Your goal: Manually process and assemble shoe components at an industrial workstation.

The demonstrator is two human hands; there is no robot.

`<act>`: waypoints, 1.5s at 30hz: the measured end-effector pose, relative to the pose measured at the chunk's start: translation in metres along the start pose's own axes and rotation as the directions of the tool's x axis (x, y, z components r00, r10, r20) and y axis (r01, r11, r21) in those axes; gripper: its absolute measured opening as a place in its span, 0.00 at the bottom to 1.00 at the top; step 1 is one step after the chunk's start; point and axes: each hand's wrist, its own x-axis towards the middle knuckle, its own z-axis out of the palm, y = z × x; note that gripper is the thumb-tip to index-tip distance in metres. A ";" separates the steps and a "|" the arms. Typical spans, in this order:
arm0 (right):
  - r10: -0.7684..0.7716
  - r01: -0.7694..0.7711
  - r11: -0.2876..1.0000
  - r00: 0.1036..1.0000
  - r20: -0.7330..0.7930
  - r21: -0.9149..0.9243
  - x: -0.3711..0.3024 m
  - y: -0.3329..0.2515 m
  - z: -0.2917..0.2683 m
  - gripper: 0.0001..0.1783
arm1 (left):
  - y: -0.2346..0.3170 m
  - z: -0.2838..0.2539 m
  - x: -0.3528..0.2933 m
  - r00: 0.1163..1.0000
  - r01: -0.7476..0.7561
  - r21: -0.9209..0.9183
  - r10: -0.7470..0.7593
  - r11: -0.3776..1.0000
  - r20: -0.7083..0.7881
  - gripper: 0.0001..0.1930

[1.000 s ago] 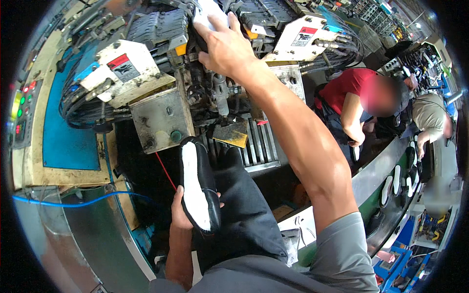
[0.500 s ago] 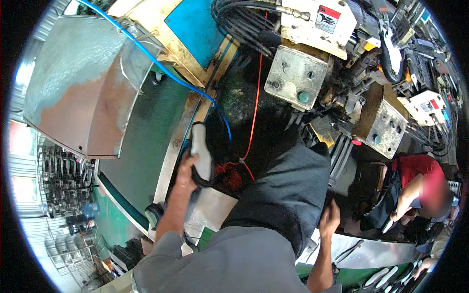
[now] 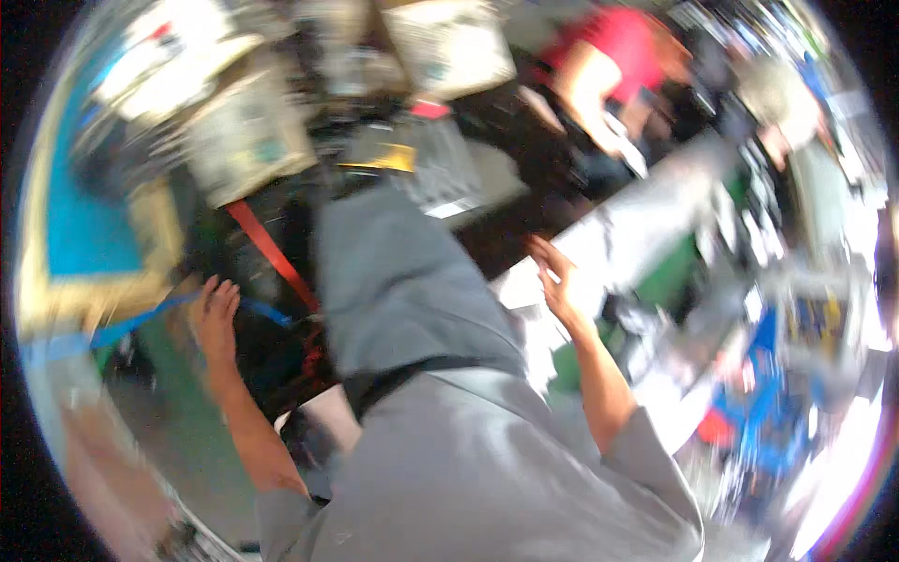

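The picture is smeared by motion. My left hand hangs over the dark gap left of my legs, its fingers apart and nothing seen in it. It is nearest to a blue hose that runs behind it. On the other side, my right hand is held out with spread fingers and holds nothing. Beneath it lies the pale edge of a long light-coloured bench; whether the fingers touch it, I cannot tell. A dark object by my left forearm is too blurred to name.
Ahead stand a grey control box and a second box. A red line drops between the machine and my legs. A person in a red top sits ahead on the right, along the bench. Blue items are piled at the right.
My view has swung to the right. The white-soled dark shoe that my left hand gripped is out of that hand. My right hand has lifted and spread its fingers.
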 end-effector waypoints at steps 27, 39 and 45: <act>0.913 -0.059 0.143 0.394 -0.108 0.988 -0.354 0.088 -0.053 0.29 | -0.071 0.465 -0.175 0.495 -0.184 0.272 -0.150 0.945 0.856 0.21; 0.563 -0.447 0.201 0.781 0.270 0.872 -0.099 -0.123 -0.009 0.66 | -0.009 0.512 -0.180 0.485 0.445 -0.028 -0.215 0.895 0.847 0.25; 0.217 -0.339 0.831 0.928 0.303 0.442 -0.044 -0.139 0.025 0.65 | 0.062 0.392 -0.118 0.552 -0.727 0.052 0.537 0.685 0.638 0.16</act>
